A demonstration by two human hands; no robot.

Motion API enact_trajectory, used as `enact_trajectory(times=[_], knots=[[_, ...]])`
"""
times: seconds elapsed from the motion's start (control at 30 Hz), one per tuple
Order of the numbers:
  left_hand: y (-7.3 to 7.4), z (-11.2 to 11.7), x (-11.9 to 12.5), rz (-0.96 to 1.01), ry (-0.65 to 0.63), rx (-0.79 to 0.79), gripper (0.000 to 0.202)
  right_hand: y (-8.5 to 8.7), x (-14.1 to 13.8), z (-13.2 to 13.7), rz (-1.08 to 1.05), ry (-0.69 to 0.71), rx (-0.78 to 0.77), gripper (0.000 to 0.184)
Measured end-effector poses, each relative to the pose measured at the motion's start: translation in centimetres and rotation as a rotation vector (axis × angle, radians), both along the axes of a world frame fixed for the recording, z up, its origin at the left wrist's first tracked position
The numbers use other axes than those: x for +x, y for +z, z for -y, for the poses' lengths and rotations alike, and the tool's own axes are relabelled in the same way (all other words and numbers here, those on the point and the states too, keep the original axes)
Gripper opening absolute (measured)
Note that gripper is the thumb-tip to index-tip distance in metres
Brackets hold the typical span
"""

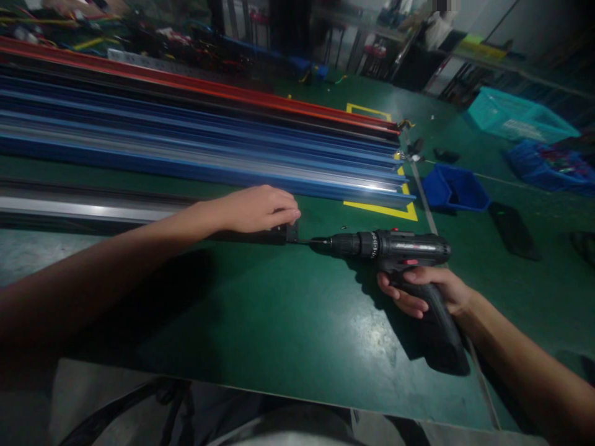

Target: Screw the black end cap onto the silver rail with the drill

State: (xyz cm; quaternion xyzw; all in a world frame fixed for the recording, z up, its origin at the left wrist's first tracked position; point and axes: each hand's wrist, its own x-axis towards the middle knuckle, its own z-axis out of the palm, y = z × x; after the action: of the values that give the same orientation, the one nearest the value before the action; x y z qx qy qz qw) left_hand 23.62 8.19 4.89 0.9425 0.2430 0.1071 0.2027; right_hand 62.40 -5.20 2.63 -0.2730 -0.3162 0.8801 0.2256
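My right hand (427, 288) is wrapped round the grip of a black cordless drill (400, 244), which lies level and points left. The drill's thin bit reaches the end of a long black and silver metal profile (106, 214) on the green table. Over that end rests my left hand (263, 209), its fingers bent down on the profile and pressed together. A small dark end piece (292, 233) shows below the left fingertips, where the bit meets it. Whether a screw sits at the bit's tip is too small to tell.
Several long blue profiles (209, 148) and a red one (199, 80) lie behind. To the right are a blue bin (453, 186), a dark phone-like slab (514, 230), a teal crate (520, 118) and a blue basket of small parts (553, 164). Tangled wires (186, 46) lie at back left.
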Motion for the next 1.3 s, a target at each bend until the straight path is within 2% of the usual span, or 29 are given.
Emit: enact_trajectory(times=[1.3], knots=[[0.02,0.08,-0.04,-0.015,0.017,-0.020,0.043,0.05,0.14,0.11,-0.014,-0.005,-0.015,0.033]])
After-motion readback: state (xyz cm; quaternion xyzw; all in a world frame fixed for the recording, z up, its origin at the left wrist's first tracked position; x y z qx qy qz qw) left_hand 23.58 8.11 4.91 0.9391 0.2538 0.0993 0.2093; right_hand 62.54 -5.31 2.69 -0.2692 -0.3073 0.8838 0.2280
